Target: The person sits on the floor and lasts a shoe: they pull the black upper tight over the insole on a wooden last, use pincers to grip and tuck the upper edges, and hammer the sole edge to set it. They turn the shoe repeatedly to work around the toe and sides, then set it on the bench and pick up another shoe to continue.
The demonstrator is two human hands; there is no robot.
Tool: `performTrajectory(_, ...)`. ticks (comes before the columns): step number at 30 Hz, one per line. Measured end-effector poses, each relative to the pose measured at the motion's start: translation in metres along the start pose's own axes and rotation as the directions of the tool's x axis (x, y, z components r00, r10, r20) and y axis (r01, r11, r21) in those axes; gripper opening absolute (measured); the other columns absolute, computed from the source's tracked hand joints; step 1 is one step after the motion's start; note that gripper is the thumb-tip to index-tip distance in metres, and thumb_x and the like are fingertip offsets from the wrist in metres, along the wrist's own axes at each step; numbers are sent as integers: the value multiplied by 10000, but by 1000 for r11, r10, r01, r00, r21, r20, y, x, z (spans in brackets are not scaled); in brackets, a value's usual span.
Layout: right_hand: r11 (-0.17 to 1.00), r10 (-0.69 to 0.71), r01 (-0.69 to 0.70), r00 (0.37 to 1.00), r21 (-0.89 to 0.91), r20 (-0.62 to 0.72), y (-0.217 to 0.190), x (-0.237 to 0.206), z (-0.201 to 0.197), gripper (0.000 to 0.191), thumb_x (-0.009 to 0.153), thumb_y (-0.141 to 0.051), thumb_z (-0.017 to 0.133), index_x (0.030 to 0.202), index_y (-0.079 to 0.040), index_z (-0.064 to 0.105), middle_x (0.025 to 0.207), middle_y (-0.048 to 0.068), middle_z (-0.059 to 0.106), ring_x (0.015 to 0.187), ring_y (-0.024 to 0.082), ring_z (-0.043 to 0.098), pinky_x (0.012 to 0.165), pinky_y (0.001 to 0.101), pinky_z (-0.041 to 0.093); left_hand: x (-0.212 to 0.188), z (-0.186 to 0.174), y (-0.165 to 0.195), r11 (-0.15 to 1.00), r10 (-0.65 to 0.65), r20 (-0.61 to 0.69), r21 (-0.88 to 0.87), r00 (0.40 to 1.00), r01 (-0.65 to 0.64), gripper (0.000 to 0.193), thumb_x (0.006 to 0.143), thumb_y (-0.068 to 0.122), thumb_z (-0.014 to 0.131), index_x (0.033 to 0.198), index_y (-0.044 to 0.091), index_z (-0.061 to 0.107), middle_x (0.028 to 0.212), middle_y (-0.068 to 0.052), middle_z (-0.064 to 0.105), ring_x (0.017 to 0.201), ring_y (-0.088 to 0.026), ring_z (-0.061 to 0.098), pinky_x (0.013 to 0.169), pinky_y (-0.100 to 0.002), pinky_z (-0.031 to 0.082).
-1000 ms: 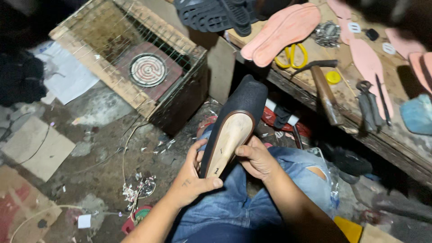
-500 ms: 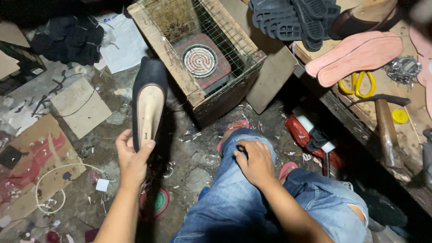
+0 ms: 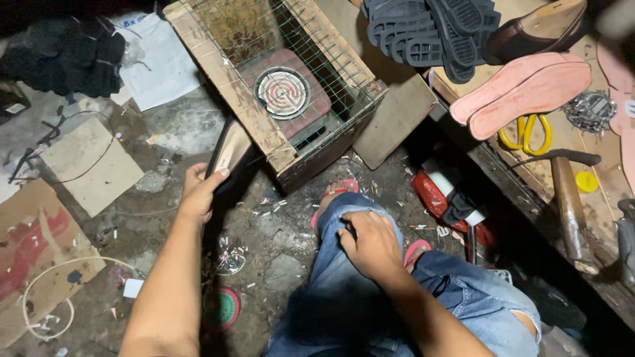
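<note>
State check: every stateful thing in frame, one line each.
Left hand: grip closed on shoe.
Black flat shoe with tan insole: held, leaning against crate.
Right hand: resting on knee, holding nothing.
Wire-mesh wooden crate: on floor, tilted.
Red coil hotplate: inside crate, coil not glowing.
Yellow-handled scissors: lying on bench; blades hidden.
Wooden-handled hammer: lying flat on bench.

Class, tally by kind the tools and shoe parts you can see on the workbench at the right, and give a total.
Pink insoles: 2
Black rubber soles, overlapping, about: 5
Yellow-handled scissors: 1
Hammer: 1
Brown shoe: 1
Total: about 10
</note>
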State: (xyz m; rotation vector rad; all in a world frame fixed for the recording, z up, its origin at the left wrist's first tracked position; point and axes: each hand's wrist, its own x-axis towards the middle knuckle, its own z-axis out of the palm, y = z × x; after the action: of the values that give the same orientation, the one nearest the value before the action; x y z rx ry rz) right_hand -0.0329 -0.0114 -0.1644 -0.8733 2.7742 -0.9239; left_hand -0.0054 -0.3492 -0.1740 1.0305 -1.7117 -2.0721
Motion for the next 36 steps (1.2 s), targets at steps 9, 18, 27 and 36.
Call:
performTrajectory(9,999,-47,46,999,-18,-7,8,10,8,301,805,-244,735,1056,-80,712,1005,121,721,994,321,657,898,440,467,46,42,12,995,-25,119,95,993,14,846,725,263,866,1381,-16,411,1184,-171,669,1050,-218,665,934,-356,537)
performTrajectory(18,999,-34,34,999,-24,-13,8,14,9,288,792,-245,745,1034,-91,718,953,122,707,949,333,649,861,444,468,63,58,4,990,-44,73,139,996,34,812,749,319,844,1352,-23,420,1180,-159,652,1046,-213,655,906,-359,540)
performTrajectory(27,998,-69,68,996,-5,-56,2,14,5,277,786,-224,745,1018,-77,708,932,113,704,926,324,651,850,434,468,62,54,1,989,-69,43,134,997,63,815,740,351,856,1341,-5,435,1175,-146,633,1044,-204,641,911,-342,524)
performTrajectory(36,999,-54,54,997,-4,-53,2,15,6,266,788,-227,748,1009,-84,707,905,105,698,910,319,654,847,430,470,61,54,3,992,-78,56,99,995,72,809,733,349,858,1318,-18,436,1152,-149,656,1023,-198,655,906,-331,534)
